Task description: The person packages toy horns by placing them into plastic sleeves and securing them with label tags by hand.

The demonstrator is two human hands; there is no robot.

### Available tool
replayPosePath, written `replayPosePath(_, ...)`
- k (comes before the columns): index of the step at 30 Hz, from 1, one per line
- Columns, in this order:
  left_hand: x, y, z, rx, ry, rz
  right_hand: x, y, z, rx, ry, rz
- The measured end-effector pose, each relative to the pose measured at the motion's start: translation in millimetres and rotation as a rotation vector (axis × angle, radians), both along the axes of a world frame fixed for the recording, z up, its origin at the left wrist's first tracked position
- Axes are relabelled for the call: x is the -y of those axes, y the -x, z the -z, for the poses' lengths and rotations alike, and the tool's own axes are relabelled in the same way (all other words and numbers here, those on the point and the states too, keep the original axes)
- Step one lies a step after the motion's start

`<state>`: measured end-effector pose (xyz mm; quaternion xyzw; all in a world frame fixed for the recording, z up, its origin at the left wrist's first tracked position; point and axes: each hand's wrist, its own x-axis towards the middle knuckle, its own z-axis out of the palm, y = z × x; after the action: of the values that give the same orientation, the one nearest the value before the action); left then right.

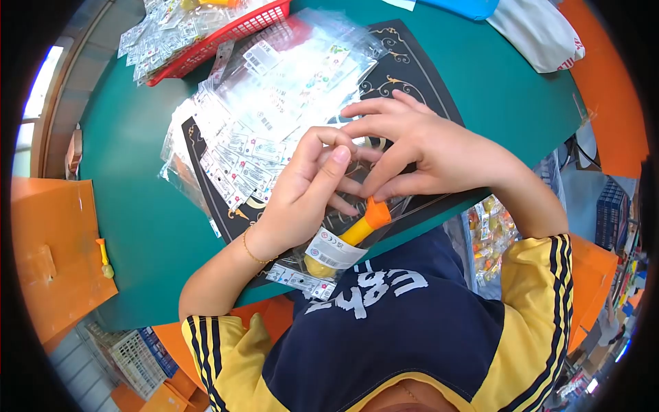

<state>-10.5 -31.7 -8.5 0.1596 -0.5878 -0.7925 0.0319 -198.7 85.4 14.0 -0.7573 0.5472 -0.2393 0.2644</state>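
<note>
A clear plastic bag (pixel 328 244) holds a yellow toy (pixel 357 232) with an orange end and carries a white barcode label (pixel 334 248). It lies tilted at the table's near edge, against my shirt. My left hand (pixel 305 178) is closed, its thumb against the curled index finger, at the bag's upper part. My right hand (pixel 412 147) pinches the clear film beside the orange end with thumb and a finger; its other fingers stretch out over the bags beyond. The film between the hands is hard to make out.
A pile of flat clear bags with printed labels (pixel 261 117) covers a black patterned mat (pixel 429 86) on the green table (pixel 130 165). Behind stands a red basket (pixel 226 38) of bags. A white cloth bag (pixel 532 34) lies far right; packed bags (pixel 491 230) sit beside my right side.
</note>
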Motion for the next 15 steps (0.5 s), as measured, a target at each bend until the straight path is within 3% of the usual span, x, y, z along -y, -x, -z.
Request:
replayPosePath(4,-6.3,-2.6,3.9,-0.032,-0.038,-0.061,3.5,-8.0,1.7,0.034,-0.045,0.040)
replayPosePath(9,-9.1,-7.0,12.3,-0.137,0.289,-0.140,6.9,-16.4,15.3,0.161,-0.016,0.074)
replayPosePath(15,-5.9,-4.8,6.7,-0.127,0.080,-0.247,6.2,-18.8,17.5,0.323,0.058,0.179)
